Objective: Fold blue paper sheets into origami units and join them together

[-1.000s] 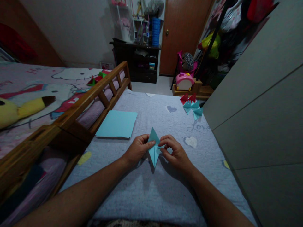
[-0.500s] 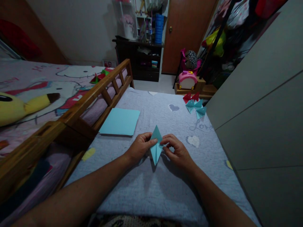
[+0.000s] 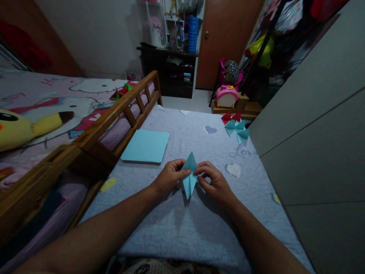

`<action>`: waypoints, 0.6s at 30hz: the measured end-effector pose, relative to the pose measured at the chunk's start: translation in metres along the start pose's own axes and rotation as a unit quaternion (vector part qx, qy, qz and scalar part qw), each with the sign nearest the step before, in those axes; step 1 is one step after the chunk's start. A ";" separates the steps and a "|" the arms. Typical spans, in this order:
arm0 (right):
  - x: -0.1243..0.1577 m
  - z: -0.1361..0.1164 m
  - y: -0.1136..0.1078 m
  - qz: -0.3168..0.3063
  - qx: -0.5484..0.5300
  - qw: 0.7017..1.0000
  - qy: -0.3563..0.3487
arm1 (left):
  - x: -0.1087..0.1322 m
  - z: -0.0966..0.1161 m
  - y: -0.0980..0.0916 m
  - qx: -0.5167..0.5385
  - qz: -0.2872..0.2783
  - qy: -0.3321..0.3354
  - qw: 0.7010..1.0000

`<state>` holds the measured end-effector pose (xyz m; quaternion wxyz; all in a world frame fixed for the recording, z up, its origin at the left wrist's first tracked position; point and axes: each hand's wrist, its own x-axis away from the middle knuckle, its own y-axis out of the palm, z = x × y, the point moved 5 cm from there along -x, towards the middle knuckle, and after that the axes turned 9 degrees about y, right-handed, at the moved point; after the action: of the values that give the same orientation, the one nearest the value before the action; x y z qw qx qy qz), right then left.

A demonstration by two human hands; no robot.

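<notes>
A light blue folded paper shape (image 3: 189, 179), a narrow kite with points up and down, lies on the grey-lilac bedspread (image 3: 176, 228). My left hand (image 3: 169, 178) pinches its left edge between thumb and fingers. My right hand (image 3: 214, 182) pinches its right edge, fingers curled. Both hands rest on the bedspread. A stack of light blue square paper sheets (image 3: 145, 146) lies up and to the left of my left hand.
Several finished folded paper pieces, red and blue (image 3: 236, 125), lie at the far right of the bedspread. A wooden bed rail (image 3: 114, 114) runs along the left, with a yellow plush toy (image 3: 17, 127) beyond it. A grey cabinet wall (image 3: 313, 133) stands on the right.
The paper shape looks slightly narrower as both hands press its sides inward. The view has shifted a little; the hands stay in the same place.
</notes>
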<state>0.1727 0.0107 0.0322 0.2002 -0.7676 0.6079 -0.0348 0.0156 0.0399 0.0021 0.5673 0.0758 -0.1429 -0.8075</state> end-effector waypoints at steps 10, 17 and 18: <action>0.001 -0.009 -0.007 0.034 -0.004 0.999 0.001 | 0.001 0.014 0.001 -0.109 -0.023 0.118 0.987; 0.002 -0.002 -0.006 0.039 -0.033 0.998 0.047 | 0.004 0.020 0.003 -0.179 -0.032 0.188 0.965; 0.002 -0.001 -0.006 0.036 -0.035 0.997 0.052 | 0.004 0.020 0.004 -0.183 -0.034 0.193 0.963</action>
<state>0.1779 0.0094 0.0350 0.1427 -0.7491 0.6452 -0.0462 0.0116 0.0379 0.0228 0.5606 0.1297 0.1218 -0.8088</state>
